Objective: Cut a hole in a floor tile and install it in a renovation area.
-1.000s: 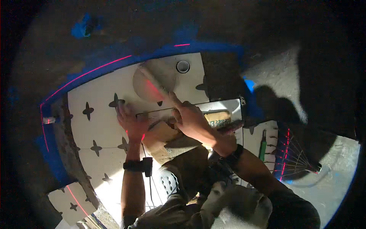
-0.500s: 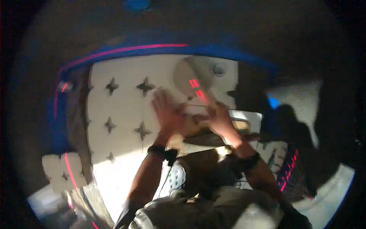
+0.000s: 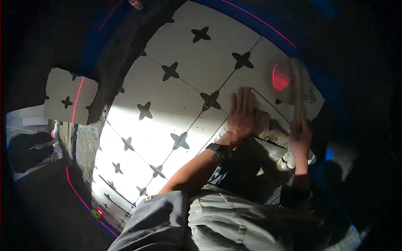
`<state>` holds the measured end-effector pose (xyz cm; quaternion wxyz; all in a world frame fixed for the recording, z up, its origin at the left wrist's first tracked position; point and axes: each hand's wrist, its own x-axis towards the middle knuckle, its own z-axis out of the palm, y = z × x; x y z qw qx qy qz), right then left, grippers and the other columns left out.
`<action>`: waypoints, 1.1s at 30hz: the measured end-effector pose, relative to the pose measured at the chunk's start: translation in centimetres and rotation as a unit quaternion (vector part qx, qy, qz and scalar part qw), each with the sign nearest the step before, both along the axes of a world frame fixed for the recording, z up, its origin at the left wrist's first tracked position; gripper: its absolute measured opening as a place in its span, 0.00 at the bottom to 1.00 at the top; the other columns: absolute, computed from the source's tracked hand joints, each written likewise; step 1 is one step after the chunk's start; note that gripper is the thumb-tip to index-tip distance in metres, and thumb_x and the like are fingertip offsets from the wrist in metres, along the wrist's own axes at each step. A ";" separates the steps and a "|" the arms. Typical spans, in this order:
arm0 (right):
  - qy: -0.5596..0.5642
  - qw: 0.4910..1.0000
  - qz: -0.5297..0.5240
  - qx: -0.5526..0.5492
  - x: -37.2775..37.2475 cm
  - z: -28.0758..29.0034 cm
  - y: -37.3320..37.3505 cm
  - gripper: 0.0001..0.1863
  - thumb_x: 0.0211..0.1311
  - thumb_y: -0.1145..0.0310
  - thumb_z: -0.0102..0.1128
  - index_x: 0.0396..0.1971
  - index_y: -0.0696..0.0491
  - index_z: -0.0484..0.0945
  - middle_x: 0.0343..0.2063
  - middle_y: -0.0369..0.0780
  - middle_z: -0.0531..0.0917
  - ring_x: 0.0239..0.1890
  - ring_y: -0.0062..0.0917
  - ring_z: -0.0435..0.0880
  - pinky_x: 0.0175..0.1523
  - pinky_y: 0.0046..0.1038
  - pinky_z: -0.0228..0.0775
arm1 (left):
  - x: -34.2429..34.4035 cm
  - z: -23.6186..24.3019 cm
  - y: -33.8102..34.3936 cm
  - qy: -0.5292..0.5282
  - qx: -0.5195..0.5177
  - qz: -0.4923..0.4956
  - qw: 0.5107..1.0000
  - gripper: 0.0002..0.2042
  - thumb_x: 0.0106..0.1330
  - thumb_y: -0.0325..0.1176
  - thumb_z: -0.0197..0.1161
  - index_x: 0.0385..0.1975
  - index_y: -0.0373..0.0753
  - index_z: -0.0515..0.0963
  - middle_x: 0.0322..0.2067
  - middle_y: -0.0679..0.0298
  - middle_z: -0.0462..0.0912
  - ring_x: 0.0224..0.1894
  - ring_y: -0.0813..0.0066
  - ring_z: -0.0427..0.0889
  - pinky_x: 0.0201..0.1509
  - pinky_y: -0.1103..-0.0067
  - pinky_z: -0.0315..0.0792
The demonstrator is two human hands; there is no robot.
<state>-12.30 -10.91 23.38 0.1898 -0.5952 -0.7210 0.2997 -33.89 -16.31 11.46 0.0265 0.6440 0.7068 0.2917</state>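
My left hand point(image 3: 243, 115) lies flat with its fingers stretched out on a white floor tile point(image 3: 234, 90) patterned with dark four-petalled stars. Its fingertips rest close to a tile corner. My right hand point(image 3: 300, 134) is closed around the handle of a mallet point(image 3: 296, 85), which is smeared by motion. The mallet's pale round head hangs over the tiles at the far right, with red laser light on it. Between my hands is a rough gap with mortar and rubble point(image 3: 274, 136).
A loose patterned tile piece point(image 3: 67, 100) lies at the left beyond a rough concrete strip point(image 3: 90, 157). A small yellow-green device point(image 3: 97, 213) with a red glow stands at the lower left. Red laser lines cross the dark surroundings. My knees point(image 3: 243, 213) are in the foreground.
The view has turned, so the tiles now run diagonally. My left hand, blurred before, lies flat and still. My right hand keeps hold of the mallet, farther to the right in view.
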 end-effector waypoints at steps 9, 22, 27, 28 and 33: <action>-0.046 0.998 -0.009 0.028 -1.8 -0.8 1.6 0.23 0.77 0.67 0.58 0.68 0.55 0.76 0.29 0.44 0.85 0.32 0.20 0.83 0.36 0.31 0.71 | -1.2 0.5 -0.2 -0.060 0.009 -0.007 0.998 0.36 0.76 0.48 0.54 0.69 0.18 0.65 0.76 0.34 0.55 0.80 0.35 0.52 0.82 0.44 0.46; -0.127 0.977 0.051 0.163 -1.7 -2.4 3.4 0.22 0.75 0.62 0.60 0.63 0.55 0.79 0.20 0.52 0.80 0.21 0.26 0.79 0.31 0.37 0.70 | -1.0 0.3 1.3 -0.019 -0.036 0.015 0.999 0.38 0.74 0.55 0.52 0.71 0.24 0.68 0.76 0.37 0.58 0.81 0.41 0.51 0.84 0.49 0.41; -0.150 0.985 0.031 0.078 -0.7 -3.2 2.8 0.20 0.75 0.63 0.59 0.61 0.56 0.80 0.20 0.51 0.80 0.21 0.25 0.80 0.29 0.35 0.68 | -2.4 1.5 1.4 -0.109 -0.069 0.013 0.992 0.34 0.73 0.45 0.57 0.71 0.23 0.66 0.75 0.34 0.60 0.79 0.39 0.56 0.82 0.51 0.49; -0.064 0.997 0.024 0.030 0.0 -4.2 3.2 0.18 0.75 0.64 0.60 0.58 0.57 0.82 0.19 0.48 0.79 0.22 0.22 0.80 0.30 0.32 0.69 | -3.6 0.0 1.8 -0.063 -0.019 0.063 0.996 0.33 0.73 0.43 0.58 0.71 0.25 0.66 0.74 0.34 0.60 0.79 0.39 0.57 0.82 0.50 0.51; -0.044 0.995 -0.013 -0.091 -3.9 -0.9 1.8 0.23 0.75 0.68 0.59 0.66 0.56 0.78 0.19 0.40 0.79 0.24 0.15 0.78 0.31 0.27 0.70 | -6.0 -1.6 1.5 -0.065 0.037 0.092 0.993 0.30 0.71 0.36 0.60 0.71 0.31 0.67 0.73 0.36 0.61 0.77 0.37 0.59 0.80 0.48 0.55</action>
